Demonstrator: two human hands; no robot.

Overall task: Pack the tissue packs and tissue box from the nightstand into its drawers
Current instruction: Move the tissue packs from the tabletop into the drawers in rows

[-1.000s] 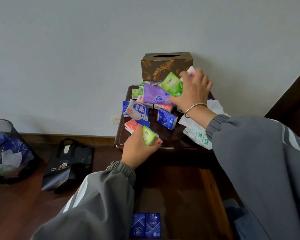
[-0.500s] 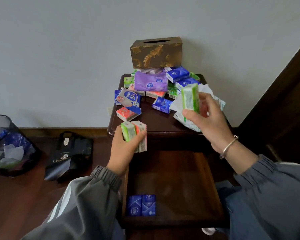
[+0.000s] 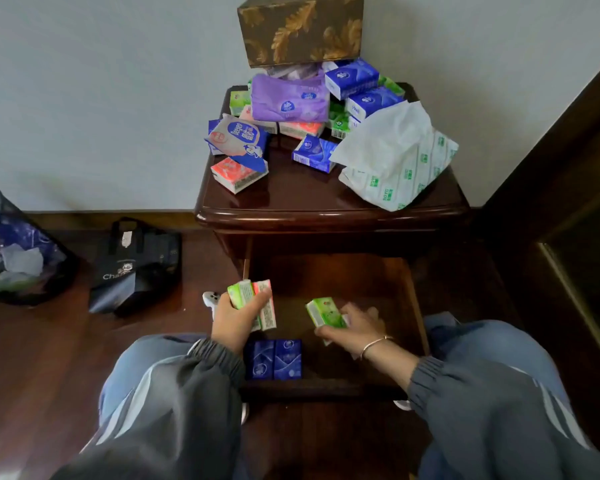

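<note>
My left hand [image 3: 234,322] grips a green and a pink tissue pack [image 3: 255,299] over the left side of the open drawer [image 3: 357,292]. My right hand [image 3: 355,329] holds a green tissue pack [image 3: 324,311] low inside that drawer. Two blue packs [image 3: 274,358] lie at the drawer's front. On the nightstand [image 3: 309,199] remain several packs, among them a purple one [image 3: 290,98], blue ones [image 3: 352,77] and an open white pack [image 3: 399,157]. The brown leaf-patterned tissue box [image 3: 300,29] stands at the back against the wall.
A black tote bag [image 3: 136,268] and a mesh waste bin [image 3: 11,247] stand on the wooden floor at the left. Dark wooden furniture [image 3: 575,202] rises at the right. My knees flank the drawer front.
Both hands have come down from the nightstand top into the open drawer, each still carrying its packs. The view has tilted downward.
</note>
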